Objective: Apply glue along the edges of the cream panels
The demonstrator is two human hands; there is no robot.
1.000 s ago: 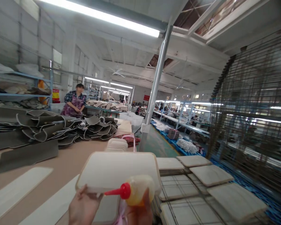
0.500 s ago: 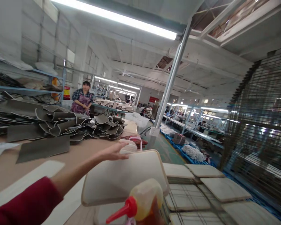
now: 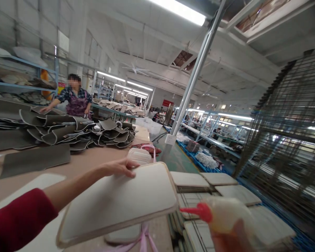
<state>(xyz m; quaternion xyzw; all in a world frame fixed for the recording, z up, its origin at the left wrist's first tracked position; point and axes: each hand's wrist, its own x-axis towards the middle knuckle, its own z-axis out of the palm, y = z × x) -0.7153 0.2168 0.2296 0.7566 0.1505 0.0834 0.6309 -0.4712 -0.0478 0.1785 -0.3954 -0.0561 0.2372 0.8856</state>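
Pinching the far edge of a tilted white panel [image 3: 126, 199] in the head view, the left hand [image 3: 118, 168] holds it at seven o'clock from centre; the blurred right hand [image 3: 231, 239] wraps a bottle [image 3: 223, 210] at the panel's three o'clock, its red nozzle [image 3: 201, 211] pointing towards nine; grey pieces [image 3: 60, 127] lie heaped at ten

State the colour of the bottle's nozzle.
The nozzle is red, showing best in the head view.
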